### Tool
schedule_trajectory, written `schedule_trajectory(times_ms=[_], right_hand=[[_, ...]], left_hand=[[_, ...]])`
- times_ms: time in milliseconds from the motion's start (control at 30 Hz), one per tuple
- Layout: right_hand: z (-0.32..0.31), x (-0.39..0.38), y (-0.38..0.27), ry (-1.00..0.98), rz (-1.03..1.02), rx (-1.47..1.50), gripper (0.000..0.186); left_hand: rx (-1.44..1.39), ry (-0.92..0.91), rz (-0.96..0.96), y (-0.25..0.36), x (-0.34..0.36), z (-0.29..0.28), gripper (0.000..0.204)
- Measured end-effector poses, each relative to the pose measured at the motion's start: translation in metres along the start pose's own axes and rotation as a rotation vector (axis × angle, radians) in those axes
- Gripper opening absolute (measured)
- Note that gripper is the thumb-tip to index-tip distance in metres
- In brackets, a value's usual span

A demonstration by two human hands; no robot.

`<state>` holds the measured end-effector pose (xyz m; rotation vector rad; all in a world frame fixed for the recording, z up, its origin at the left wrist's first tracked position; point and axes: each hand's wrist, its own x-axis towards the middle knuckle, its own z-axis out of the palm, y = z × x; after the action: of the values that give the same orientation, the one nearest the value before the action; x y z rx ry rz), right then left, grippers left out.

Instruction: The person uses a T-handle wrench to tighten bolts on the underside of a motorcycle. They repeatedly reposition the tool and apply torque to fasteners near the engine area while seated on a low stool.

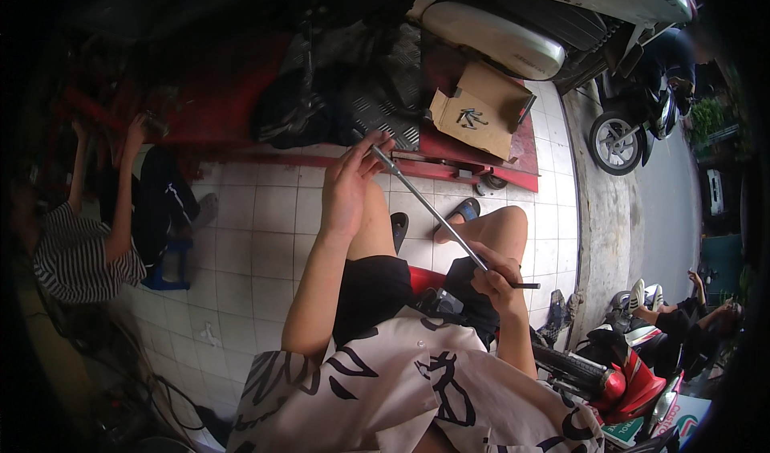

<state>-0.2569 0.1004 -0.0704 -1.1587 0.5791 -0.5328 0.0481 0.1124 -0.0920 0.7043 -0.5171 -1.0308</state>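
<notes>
A long silver metal bar (425,202) slants across my lap, with a dark handle at its lower right end. My left hand (350,182) has its fingers curled at the bar's upper end, partly hiding that end. My right hand (499,280) is closed round the lower part, near the handle. Beyond them, an open cardboard box (489,92) holds several small metal bolts (471,118) on a red lift platform (521,174) under a scooter (501,36).
A person in a striped shirt (80,240) works at the red frame on my left. Parked motorbikes (618,140) and other people (694,316) are on the right by the street. A red motorbike (634,381) and cables (164,397) lie near the bottom edge.
</notes>
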Motion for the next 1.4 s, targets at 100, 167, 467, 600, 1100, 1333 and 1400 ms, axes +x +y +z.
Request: schedule_trajectory(times_ms=[100, 167, 467, 600, 1100, 1333, 1400], right_hand=[[0.000, 0.000, 0.002, -0.001, -0.001, 0.020, 0.063], [0.000, 0.000, 0.003, -0.002, 0.003, 0.036, 0.064], [0.000, -0.002, 0.003, 0.000, -0.024, 0.049, 0.064], [-0.002, -0.002, 0.005, 0.006, -0.017, 0.053, 0.063], [-0.001, 0.001, 0.011, -0.016, -0.030, 0.063, 0.059], [0.001, 0.000, 0.010, -0.009, -0.030, 0.044, 0.059], [0.001, -0.001, 0.008, -0.008, -0.033, 0.015, 0.058]], left_hand=[[0.020, -0.005, 0.001, 0.004, -0.002, 0.001, 0.039], [0.027, -0.003, 0.005, 0.004, -0.002, 0.002, 0.039], [0.166, -0.017, 0.059, 0.004, -0.004, 0.003, 0.037], [0.336, -0.028, 0.136, 0.004, -0.005, 0.003, 0.034], [0.323, 0.139, 0.247, 0.006, -0.007, 0.009, 0.034], [0.319, 0.110, 0.221, 0.004, -0.007, 0.006, 0.031], [0.286, 0.125, 0.200, 0.002, -0.006, 0.006, 0.032]])
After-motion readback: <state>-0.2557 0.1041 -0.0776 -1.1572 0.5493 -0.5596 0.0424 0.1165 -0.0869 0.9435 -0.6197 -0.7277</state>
